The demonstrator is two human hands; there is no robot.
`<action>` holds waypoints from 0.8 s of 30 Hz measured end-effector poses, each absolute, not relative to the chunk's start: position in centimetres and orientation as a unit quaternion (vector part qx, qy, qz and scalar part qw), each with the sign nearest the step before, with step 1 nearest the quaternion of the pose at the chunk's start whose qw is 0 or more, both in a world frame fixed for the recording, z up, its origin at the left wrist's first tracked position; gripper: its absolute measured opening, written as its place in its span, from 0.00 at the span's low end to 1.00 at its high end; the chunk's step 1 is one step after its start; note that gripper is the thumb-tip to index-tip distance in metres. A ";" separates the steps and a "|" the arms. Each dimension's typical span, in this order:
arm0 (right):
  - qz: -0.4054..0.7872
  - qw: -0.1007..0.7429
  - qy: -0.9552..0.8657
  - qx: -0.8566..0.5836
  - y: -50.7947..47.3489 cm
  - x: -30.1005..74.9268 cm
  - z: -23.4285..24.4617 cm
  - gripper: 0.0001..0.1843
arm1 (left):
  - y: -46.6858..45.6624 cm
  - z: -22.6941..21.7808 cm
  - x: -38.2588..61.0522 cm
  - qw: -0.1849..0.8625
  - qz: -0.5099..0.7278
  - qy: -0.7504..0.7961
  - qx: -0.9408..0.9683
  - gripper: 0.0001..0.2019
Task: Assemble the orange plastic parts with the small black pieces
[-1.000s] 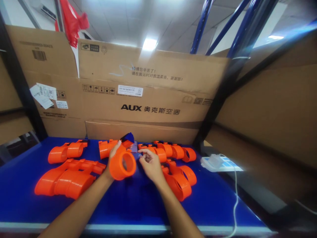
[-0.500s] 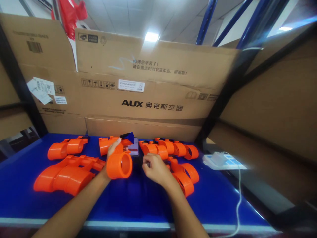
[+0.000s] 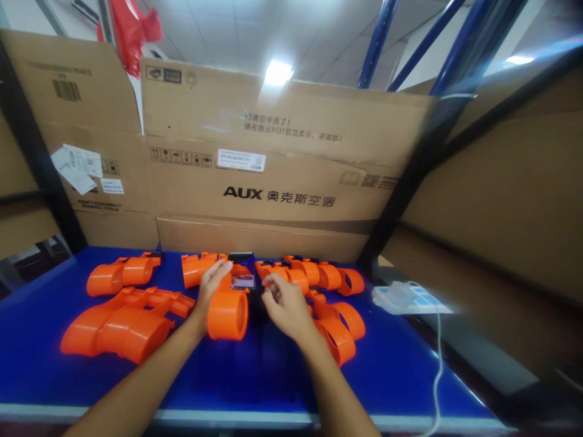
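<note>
My left hand (image 3: 210, 294) is closed around the side of an orange plastic part (image 3: 228, 315) with a wide ring at its lower end. A dark blue and black piece (image 3: 243, 260) shows at the part's far end. To the right of it my right hand (image 3: 285, 303) is held with its fingers curled in a pinch, apart from the ring; what sits between the fingertips, if anything, I cannot make out. Just beside those fingers is a dark object (image 3: 257, 301), blurred and partly hidden. Behind the held part lies a phone-like screen (image 3: 243, 281), partly covered.
Several similar orange parts (image 3: 116, 325) lie at the left, with more orange parts (image 3: 337, 331) at the right on the blue tabletop (image 3: 246, 382). A cardboard wall (image 3: 191, 200) stands behind. At the right edge sits a white power strip (image 3: 410, 298) with a cable.
The orange part in my left hand has turned and shifted slightly right, its ring now seen more from the side. My right hand's fingers have lifted a little and changed their bend.
</note>
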State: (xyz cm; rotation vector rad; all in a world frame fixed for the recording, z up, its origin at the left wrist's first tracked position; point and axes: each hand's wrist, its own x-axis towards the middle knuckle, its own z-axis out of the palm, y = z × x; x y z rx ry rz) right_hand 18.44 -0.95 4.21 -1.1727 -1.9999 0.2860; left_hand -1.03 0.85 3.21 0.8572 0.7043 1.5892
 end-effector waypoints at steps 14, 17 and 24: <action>-0.002 0.522 -0.750 -0.407 -0.4 17.4 2.4 0.24 | -0.7 2.8 1.2 0.499 0.615 0.325 0.518 0.23; -0.023 0.500 -0.771 -0.393 -0.3 17.2 2.0 0.25 | -0.7 2.8 1.2 0.517 0.591 0.338 0.519 0.23; -0.033 0.488 -0.787 -0.377 -0.1 17.1 1.8 0.24 | 0.1 1.7 1.0 0.511 0.591 0.344 0.521 0.21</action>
